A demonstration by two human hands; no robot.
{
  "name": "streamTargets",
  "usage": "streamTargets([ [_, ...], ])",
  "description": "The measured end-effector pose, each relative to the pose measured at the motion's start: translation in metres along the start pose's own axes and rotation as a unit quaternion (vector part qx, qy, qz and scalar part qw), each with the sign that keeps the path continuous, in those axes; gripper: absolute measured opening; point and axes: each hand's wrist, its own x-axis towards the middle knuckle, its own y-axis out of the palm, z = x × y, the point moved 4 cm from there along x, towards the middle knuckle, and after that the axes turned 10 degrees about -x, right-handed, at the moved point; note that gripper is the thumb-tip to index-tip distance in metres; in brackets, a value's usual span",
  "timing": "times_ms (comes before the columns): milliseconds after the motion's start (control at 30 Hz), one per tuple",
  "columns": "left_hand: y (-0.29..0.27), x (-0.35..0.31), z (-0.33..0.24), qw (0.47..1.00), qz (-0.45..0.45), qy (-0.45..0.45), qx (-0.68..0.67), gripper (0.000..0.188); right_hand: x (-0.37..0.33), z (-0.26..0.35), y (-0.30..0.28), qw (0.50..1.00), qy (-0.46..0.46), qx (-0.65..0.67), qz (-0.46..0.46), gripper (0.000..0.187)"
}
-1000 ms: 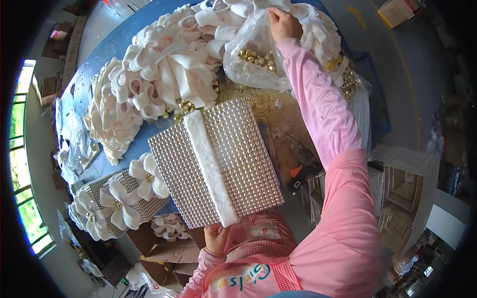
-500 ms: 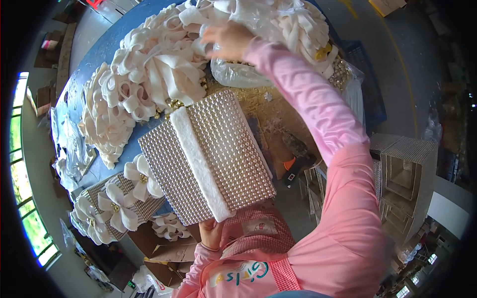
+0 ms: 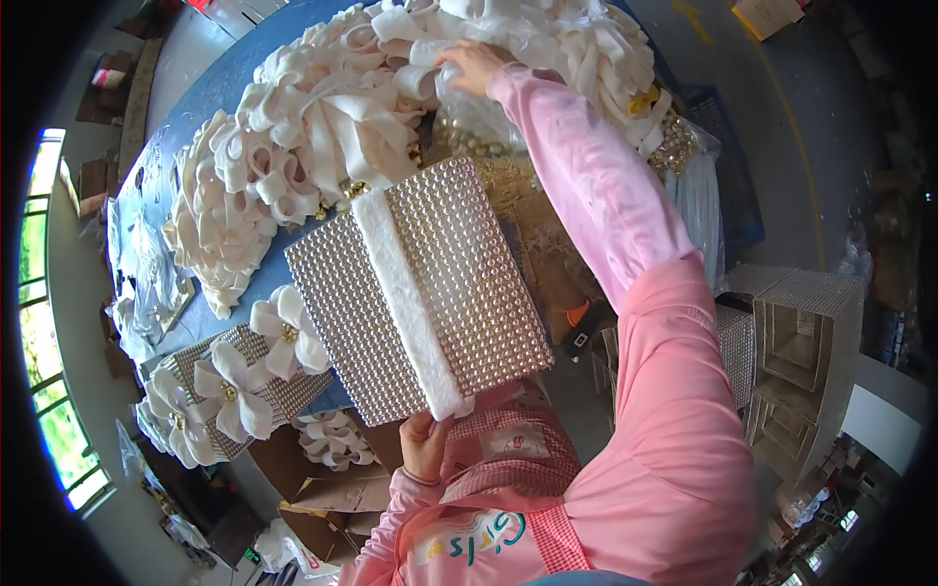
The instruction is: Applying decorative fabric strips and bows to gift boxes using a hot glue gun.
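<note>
A box (image 3: 489, 293) covered in silvery pearl beads stands tilted in front of me, a fluffy white strip (image 3: 405, 303) running down it. My left hand (image 3: 422, 449) is closed on the box's lower edge by the strip's end, its fingertips partly hidden. Across the table, my right hand (image 3: 474, 66) has its fingers curled on a clear plastic bag (image 3: 479, 115), beside looped white fabric petals (image 3: 342, 127). Pale round beads (image 3: 464, 139) show under the bag.
Left of the box lies another beaded box (image 3: 298, 396) with white fabric flowers (image 3: 233, 393). Cardboard boxes (image 3: 337, 493) stand below it. A dark tool with an orange part (image 3: 583, 327) lies at the table's near edge. More beaded boxes (image 3: 791, 342) are stacked at right.
My right hand has moved slightly right, and the plastic bag's near edge has lifted, showing beads beneath. The box in my left hand has shifted a little right and away from me.
</note>
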Motion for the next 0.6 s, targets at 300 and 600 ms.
streamTargets([
  [300, -0.004, -0.002, -0.005, 0.999, 0.01, 0.004, -0.036, 0.015, -0.121, 0.023, -0.022, 0.986, -0.076, -0.148, 0.009, 0.015],
  [600, -0.006, 0.004, -0.001, 0.998, 0.006, 0.052, 0.028, 0.011, -0.189, 0.019, -0.017, 0.996, -0.047, -0.065, -0.027, 0.027],
])
